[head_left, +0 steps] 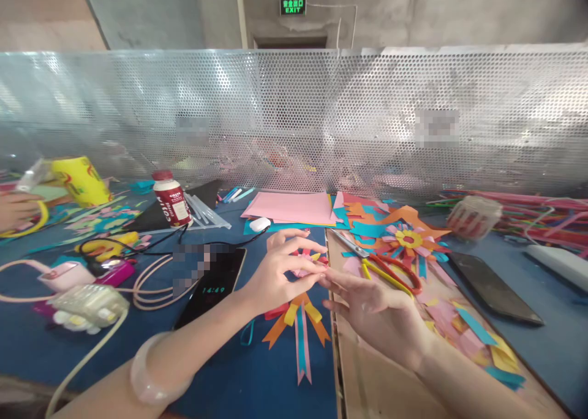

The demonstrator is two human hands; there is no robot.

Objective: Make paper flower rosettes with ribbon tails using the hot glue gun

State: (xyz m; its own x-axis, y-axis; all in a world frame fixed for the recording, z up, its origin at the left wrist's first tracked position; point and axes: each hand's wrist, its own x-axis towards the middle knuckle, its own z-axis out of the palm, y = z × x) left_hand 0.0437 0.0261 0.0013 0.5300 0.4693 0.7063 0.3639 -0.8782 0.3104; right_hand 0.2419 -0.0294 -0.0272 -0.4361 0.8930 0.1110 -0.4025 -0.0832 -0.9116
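Note:
My left hand [280, 272] pinches a small paper rosette [307, 266] of pink, red and yellow strips, holding it just above the blue table. Coloured ribbon tails [299, 330] in orange, yellow, pink and blue hang below it onto the table. My right hand [372, 305] reaches in from the right with fingers stretched out, its fingertips touching the rosette's right edge and holding nothing. A finished paper flower [408, 240] lies beyond on a brown board [367, 382], with red and yellow scissors [383, 267] beside it.
A phone [212, 287] showing the time lies left of my hands, a second dark phone [493, 287] to the right. A bottle [171, 198], cables, pink paper sheets [291, 207] and scraps cover the table. Another person's hand [16, 211] is at far left. A perforated screen [294, 119] runs behind.

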